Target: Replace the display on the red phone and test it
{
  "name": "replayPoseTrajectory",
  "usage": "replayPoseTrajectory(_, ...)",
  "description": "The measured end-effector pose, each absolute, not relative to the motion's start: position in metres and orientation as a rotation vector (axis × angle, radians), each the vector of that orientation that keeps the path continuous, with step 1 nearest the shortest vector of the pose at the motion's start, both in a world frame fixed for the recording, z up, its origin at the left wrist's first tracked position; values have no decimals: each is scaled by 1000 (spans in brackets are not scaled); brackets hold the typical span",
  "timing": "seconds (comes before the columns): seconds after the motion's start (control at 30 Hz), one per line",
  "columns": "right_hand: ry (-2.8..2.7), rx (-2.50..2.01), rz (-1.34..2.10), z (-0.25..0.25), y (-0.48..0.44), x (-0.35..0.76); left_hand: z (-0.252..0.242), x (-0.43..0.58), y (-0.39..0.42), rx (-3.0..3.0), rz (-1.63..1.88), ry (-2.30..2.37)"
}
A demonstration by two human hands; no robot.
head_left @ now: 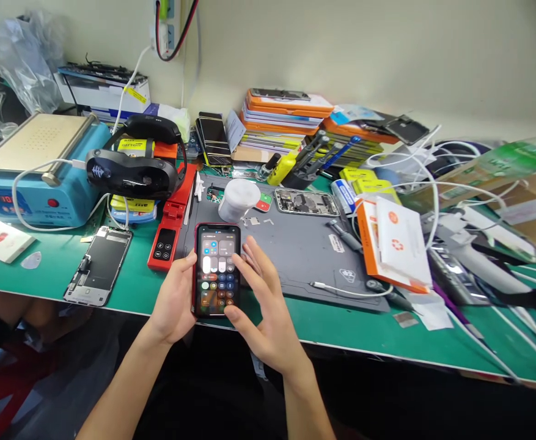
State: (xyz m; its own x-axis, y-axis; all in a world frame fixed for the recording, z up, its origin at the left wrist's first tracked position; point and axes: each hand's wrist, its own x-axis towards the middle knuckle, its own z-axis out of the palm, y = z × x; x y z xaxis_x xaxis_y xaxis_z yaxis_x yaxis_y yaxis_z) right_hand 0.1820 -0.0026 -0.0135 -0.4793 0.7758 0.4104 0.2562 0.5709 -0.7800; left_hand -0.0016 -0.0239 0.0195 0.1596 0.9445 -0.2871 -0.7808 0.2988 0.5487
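A red-edged smartphone (217, 269) is held upright over the front edge of the bench, its lit screen showing a panel of round and square icons. My left hand (175, 299) grips it along the left side, thumb on the edge; the fingers behind it are hidden. At the phone's right side is my right hand (265, 311), fingers apart, with thumb and index fingertip at the screen's right edge. Whether those tips touch the glass I cannot tell. Just behind the phone, a white round tub (239, 200) stands on the grey work mat (290, 250).
An opened phone body (307, 202) and a white charging cable (350, 289) lie on the mat. Left are a detached phone screen (99, 266), a red device (169, 235), a black headset (132, 171) and a blue heating machine (43, 177). Orange-and-white boxes (396, 244) and tangled cables crowd the right.
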Motion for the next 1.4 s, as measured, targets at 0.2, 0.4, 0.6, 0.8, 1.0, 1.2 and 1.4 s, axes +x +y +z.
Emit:
replayPoseTrajectory(0.2,-2025,-822,826,-16,-4,181,17,2,-26,324,1313,740)
replayPoseTrajectory(0.4,-1922,-811,965,-16,-3,183,15,3,-26,364,1304,839)
replayPoseTrajectory(0.6,-1831,-832,1128,-20,0,182,15,2,-26,357,1291,847)
replayPoseTrajectory(0.8,-1842,-865,1127,-20,0,183,14,2,-26,343,1286,830)
replayPoseTrajectory(1.0,-1851,-884,1111,-20,-1,183,15,1,-25,313,1295,760)
replayPoseTrajectory(1.2,-1873,-868,1082,-19,0,183,14,-1,-23,288,1278,682)
replayPoseTrajectory(1.4,-1890,-894,1060,-19,-1,184,16,0,-25,296,1273,687)
